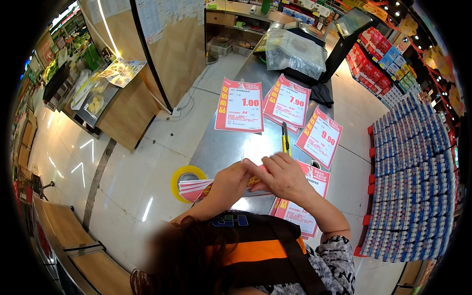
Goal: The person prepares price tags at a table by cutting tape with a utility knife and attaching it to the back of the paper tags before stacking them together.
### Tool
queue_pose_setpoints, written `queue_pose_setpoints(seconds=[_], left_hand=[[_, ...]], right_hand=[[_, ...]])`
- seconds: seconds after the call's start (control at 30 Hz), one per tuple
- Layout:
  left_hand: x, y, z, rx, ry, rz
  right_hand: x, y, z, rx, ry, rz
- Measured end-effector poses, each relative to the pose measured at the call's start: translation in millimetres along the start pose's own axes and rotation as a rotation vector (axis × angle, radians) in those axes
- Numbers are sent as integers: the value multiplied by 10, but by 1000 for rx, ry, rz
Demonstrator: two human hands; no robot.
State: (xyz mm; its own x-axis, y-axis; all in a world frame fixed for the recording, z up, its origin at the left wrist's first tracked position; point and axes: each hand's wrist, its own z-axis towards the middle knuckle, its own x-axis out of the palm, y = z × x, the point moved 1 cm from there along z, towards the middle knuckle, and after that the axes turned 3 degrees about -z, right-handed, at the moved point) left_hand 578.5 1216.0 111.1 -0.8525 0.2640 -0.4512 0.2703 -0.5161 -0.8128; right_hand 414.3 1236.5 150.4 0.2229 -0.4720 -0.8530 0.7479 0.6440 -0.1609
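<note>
Close to my chest, my left hand (233,180) and my right hand (285,176) meet at pink-and-white printed price sheets (193,187), fingers gripping their upper edge. Fanned sheet edges stick out left of my left wrist; my hands and forearms cover much of the rest. Beside them lies a roll of yellow-edged clear tape (174,181). Just beyond my right hand is a yellow-and-black utility knife (284,138). More price signs lie on the metal counter: one at far left (239,107), an overlapping group (288,101), one at right (320,138), and others under my right forearm (300,217).
The metal tabletop (206,147) narrows toward a scale covered with clear plastic (295,51). A black cloth (322,95) lies at its right edge. Stacked drink packs (409,184) stand to the right. A wooden display stand (125,114) is at left.
</note>
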Motion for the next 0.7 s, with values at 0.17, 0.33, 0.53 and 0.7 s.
queue_pose_setpoints(seconds=[0.17, 0.33, 0.53, 0.7], left_hand=[[-31, -11, -2, 24, 91, -66], [-89, 96, -163, 229, 114, 202], [-283, 670, -526, 339, -103, 495], [-219, 970, -652, 247, -225, 360]], right_hand=[[17, -18, -88, -21, 190, 89], [-53, -60, -94, 6, 152, 130], [-34, -189, -216, 145, 264, 308], [-69, -174, -174, 345, 409, 627]])
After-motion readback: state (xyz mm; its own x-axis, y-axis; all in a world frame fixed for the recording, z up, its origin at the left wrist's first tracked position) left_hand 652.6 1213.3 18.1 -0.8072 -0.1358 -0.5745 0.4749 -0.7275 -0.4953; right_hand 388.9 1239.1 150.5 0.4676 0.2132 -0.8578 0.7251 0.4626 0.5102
